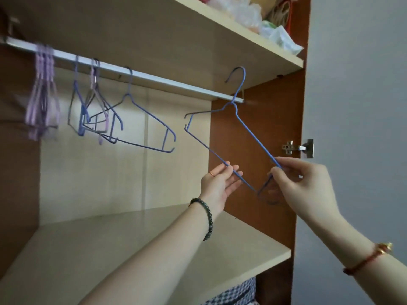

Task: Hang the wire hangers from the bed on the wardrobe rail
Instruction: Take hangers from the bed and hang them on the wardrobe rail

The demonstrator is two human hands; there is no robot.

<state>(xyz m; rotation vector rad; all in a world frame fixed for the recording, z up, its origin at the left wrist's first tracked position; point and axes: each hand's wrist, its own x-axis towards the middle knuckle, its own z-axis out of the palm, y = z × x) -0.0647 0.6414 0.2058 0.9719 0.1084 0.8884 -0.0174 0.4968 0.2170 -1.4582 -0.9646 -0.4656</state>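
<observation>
A blue wire hanger [246, 128] is held up inside the wardrobe, its hook in the air just in front of the right end of the white rail [154, 77], not on it. My right hand [304, 183] pinches the hanger's lower right corner. My left hand [220, 183] has its fingers spread, touching the hanger's bottom bar from below. Another blue hanger [149, 119] hangs mid-rail. Several blue and purple hangers [94, 113] hang further left, and a blurred purple bunch [43, 93] sits at the far left.
The brown wardrobe side panel [264, 119] stands right behind the held hanger. A pale shelf [132, 238] lies below my arms. The shelf above the rail holds plastic bags [253, 16]. A door hinge [297, 148] sticks out at the right edge.
</observation>
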